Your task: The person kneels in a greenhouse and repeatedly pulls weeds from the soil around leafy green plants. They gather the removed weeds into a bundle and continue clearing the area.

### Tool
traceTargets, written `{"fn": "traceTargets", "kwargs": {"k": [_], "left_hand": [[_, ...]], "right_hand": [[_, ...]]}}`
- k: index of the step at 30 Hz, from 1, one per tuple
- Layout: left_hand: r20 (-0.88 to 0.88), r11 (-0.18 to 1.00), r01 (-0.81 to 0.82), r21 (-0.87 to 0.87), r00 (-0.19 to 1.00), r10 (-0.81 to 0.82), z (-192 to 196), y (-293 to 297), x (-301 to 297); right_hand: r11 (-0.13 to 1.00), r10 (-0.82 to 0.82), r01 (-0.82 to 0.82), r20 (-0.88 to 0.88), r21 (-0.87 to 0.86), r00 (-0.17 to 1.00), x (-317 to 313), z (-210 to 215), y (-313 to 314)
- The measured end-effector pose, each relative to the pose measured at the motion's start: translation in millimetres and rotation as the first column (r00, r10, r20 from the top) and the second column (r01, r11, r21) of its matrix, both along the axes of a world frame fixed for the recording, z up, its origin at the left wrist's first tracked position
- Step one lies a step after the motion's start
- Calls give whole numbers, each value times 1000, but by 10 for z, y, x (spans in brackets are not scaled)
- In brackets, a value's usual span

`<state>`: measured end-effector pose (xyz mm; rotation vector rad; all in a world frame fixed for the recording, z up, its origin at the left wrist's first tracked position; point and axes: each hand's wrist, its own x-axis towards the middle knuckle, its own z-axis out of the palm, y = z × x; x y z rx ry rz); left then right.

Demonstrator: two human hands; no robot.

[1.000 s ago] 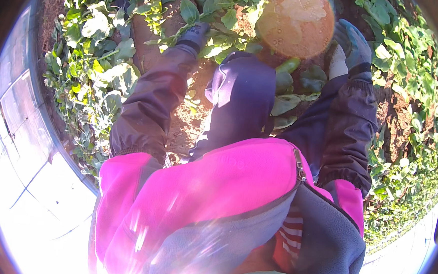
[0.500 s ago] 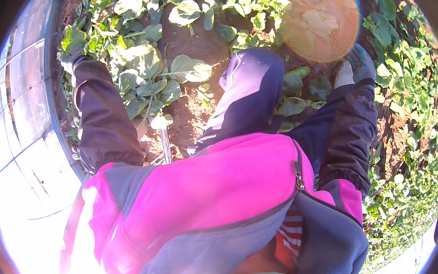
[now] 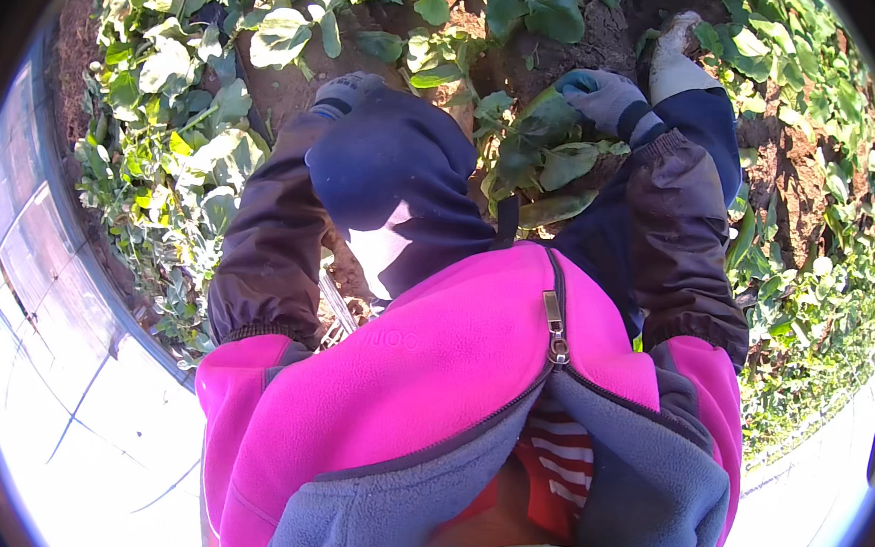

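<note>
My right hand (image 3: 607, 97), in a grey glove with teal fingertips, is closed at the edge of a broad green leaf (image 3: 544, 120). The leaf belongs to a low leafy plant (image 3: 521, 160) growing between my legs. My left hand (image 3: 348, 92), also gloved in grey, rests just beyond my bent left knee (image 3: 390, 155). Its fingers are mostly hidden, and I see nothing held in it. Dark sleeve covers run over both forearms.
Leafy plants (image 3: 189, 163) crowd the left side, beside a pale sheet-like strip (image 3: 39, 239) with dark lines. Denser greenery (image 3: 820, 247) spreads on the right. Brown soil (image 3: 372, 29) shows between the rows. My right shoe (image 3: 677, 38) stands beyond my right hand.
My left hand has come right, from the far-left plants to my left knee. My right hand has moved left from beside my right foot to the plant between my legs.
</note>
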<state>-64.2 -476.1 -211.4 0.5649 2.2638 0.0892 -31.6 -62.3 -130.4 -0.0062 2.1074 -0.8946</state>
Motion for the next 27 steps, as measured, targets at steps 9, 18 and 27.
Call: {"fn": "traceTargets", "kwargs": {"k": [9,18,27], "left_hand": [[78,785,-90,613,996,52,-481,973,-34],[255,769,72,635,920,-296,-1016,1191,204],[328,896,351,273,841,-430,-989,1211,-4]], "right_hand": [[928,349,-331,-89,170,933,126,-356,-315],[811,500,-476,19,340,866,183,-412,-439],[847,433,-354,-129,396,892,290,-580,-445]]}}
